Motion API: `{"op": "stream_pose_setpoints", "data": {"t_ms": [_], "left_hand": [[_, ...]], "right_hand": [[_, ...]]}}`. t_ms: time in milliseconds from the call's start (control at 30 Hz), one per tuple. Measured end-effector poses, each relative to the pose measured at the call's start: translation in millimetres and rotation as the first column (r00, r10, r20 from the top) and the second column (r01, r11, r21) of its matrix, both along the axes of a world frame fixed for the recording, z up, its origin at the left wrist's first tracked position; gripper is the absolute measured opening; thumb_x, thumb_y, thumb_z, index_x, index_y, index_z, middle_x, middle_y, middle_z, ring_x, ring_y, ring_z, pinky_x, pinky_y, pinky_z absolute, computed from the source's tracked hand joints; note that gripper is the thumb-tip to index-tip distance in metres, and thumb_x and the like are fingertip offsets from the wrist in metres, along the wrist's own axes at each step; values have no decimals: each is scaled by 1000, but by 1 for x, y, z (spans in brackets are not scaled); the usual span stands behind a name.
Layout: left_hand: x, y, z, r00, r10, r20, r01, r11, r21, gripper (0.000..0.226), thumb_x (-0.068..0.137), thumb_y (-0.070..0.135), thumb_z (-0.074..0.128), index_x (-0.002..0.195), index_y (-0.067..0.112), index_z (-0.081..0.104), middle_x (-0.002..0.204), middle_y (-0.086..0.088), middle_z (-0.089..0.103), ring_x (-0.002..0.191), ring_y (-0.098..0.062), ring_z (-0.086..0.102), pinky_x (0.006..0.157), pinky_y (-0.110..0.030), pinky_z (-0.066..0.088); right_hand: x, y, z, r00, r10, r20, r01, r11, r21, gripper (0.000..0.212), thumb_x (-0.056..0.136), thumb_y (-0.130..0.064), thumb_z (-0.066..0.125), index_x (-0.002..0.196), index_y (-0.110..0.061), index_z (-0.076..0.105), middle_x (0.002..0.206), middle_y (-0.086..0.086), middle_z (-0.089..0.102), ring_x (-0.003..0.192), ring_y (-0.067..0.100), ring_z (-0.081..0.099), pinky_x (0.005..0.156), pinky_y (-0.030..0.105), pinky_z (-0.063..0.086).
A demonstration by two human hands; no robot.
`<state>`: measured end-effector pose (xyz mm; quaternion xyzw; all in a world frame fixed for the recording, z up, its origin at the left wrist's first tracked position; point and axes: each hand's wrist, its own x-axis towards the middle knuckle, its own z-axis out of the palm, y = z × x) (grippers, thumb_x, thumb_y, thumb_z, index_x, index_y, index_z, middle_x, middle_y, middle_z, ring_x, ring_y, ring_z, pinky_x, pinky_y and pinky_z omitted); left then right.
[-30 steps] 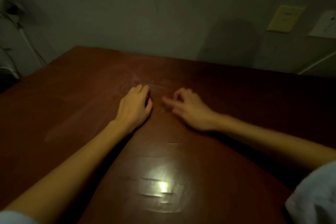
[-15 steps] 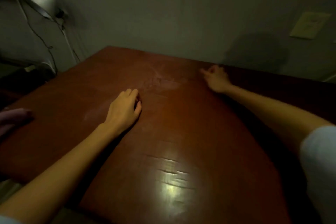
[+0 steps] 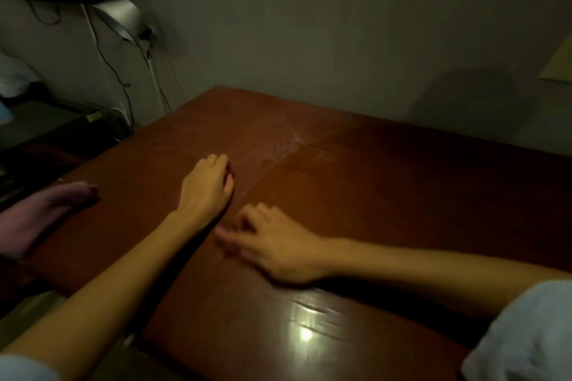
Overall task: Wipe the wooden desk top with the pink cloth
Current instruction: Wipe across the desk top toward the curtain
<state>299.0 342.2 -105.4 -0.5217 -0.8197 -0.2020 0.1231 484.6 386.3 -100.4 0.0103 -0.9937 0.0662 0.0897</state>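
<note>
Pink cloth (image 3: 40,216) lies bunched at the left edge of the wooden desk top (image 3: 387,195), part of it draped past that edge, and neither hand touches it. It sits well to the left of the left hand (image 3: 205,187), with bare reddish-brown wood between them. The left hand rests palm down near the middle of the desk, fingers together and slightly curled at the tips, thumb tucked along the side — it holds nothing that can be seen. Just right of and nearer than it, the right hand (image 3: 275,244) is over the wood with its fingers spread and loosely bent, pointing left toward the left forearm; the fingertips are blurred, so whether they touch the surface cannot be told, and nothing is in its grasp. Beyond the left hand a pale, streaky patch (image 3: 278,142) marks the wood, running toward the far edge. A bright reflection (image 3: 305,334) shines on the desk's near part, close to a light sleeve (image 3: 526,334) at the lower right. The desk stands against a plain grey wall (image 3: 309,25). At the upper left a metal lamp shade (image 3: 119,17) is fixed by the wall, with dark cables (image 3: 114,71) hanging below it — beyond the desk's left edge the space is dim and hard to read.
</note>
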Motion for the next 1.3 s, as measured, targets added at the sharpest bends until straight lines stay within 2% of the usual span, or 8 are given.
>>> {"op": "stream_pose_setpoints", "data": {"t_ms": [133, 233, 500, 633, 800, 900, 1100, 1300], "left_hand": [[-24, -9, -3, 1000, 17, 22, -17, 1000, -8, 10, 92, 20, 52, 98, 12, 52, 96, -9, 55, 89, -29, 53, 69, -40, 46], [-36, -7, -4, 999, 27, 43, -27, 1000, -5, 8, 92, 21, 51, 97, 15, 52, 95, -6, 55, 87, -26, 53, 69, -41, 49], [-58, 3, -8, 997, 52, 64, -56, 997, 58, 5, 92, 19, 52, 96, 17, 54, 91, -3, 56, 83, -21, 54, 66, -39, 50], [-66, 23, -5, 996, 0, 86, -6, 997, 73, 6, 92, 17, 51, 97, 17, 54, 92, -3, 57, 84, -22, 55, 66, -40, 51], [-78, 35, -3, 993, -9, 114, 0, 997, 73, 8, 91, 15, 52, 99, 16, 53, 94, -5, 57, 87, -24, 56, 69, -41, 50], [-95, 32, -1, 995, 16, 99, -22, 998, 60, 8, 91, 15, 52, 99, 16, 53, 94, -4, 56, 86, -23, 55, 68, -40, 49], [-120, 19, -5, 994, 54, 94, -61, 996, 73, 5, 91, 16, 54, 95, 19, 52, 89, 0, 55, 82, -18, 54, 64, -36, 49], [-117, 30, -6, 996, 32, 89, -41, 995, 95, 6, 91, 15, 53, 96, 18, 52, 90, 0, 54, 81, -19, 53, 62, -37, 48]], "right_hand": [[16, 0, 4, 973, 229, 7, -229, 973, -19, 41, 98, -35, 41, 139, -28, 45, 114, 6, 45, 93, 21, 42, 79, 34, 31], [-6, 87, 3, 958, -243, -153, 230, 969, -94, 38, 92, -51, 47, 115, -25, 62, 101, 2, 58, 88, 20, 53, 78, 34, 42], [31, 309, 6, 252, -968, 4, 968, 251, -25, 45, 102, -27, 26, 147, -22, 29, 152, 20, 15, 139, 39, 15, 112, 47, 16], [-24, 247, 4, 554, -832, -21, 832, 554, 19, 44, 99, -32, 36, 142, -24, 40, 136, 20, 37, 121, 40, 38, 101, 44, 37], [-66, 71, 0, 991, -132, -4, 132, 991, 33, 46, 95, -36, 37, 139, -26, 45, 115, 15, 48, 93, 31, 46, 79, 38, 39], [-56, 49, 5, 999, 25, 42, -24, 1000, -1, 46, 98, -38, 34, 142, -30, 39, 120, 7, 44, 98, 23, 41, 82, 36, 32], [-51, 249, 3, 660, -749, -56, 751, 660, 24, 42, 100, -34, 35, 138, -21, 46, 139, 16, 42, 123, 36, 41, 103, 39, 34], [-59, 309, 3, 438, -899, -17, 897, 438, -55, 39, 102, -23, 28, 131, -3, 45, 139, 20, 42, 124, 36, 43, 101, 39, 37]]}}
